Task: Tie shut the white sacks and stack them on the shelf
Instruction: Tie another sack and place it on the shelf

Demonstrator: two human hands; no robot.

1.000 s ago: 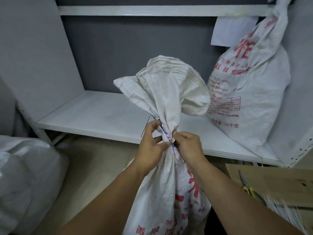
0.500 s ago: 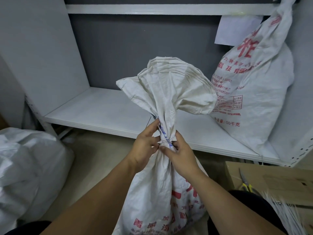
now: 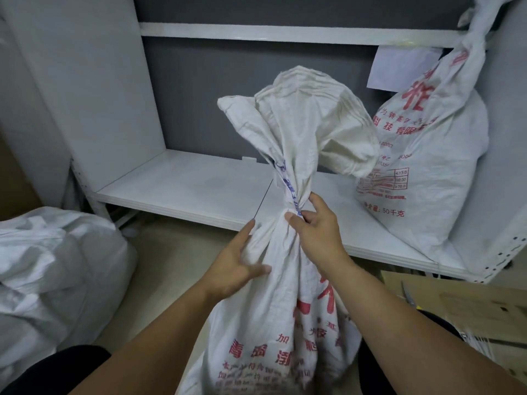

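Note:
A white woven sack (image 3: 273, 303) with red print stands upright in front of me, its neck gathered and its top flaring out above. My right hand (image 3: 316, 229) grips the gathered neck, fingers curled round it beside a blue-and-white tie. My left hand (image 3: 239, 260) rests flat against the sack's left shoulder just below the neck, fingers straight. A second tied white sack (image 3: 427, 166) with red print leans in the right corner of the white shelf (image 3: 182, 186).
Another white sack (image 3: 54, 275) lies on the floor at the left. A brown cardboard box (image 3: 462, 306) with scissors (image 3: 407, 295) and white ties on it sits at the lower right. An upper shelf board (image 3: 285, 32) spans above.
My left hand has let go of the neck and dropped to the sack's left shoulder. My right hand has closed round the neck. The view has shifted right and down.

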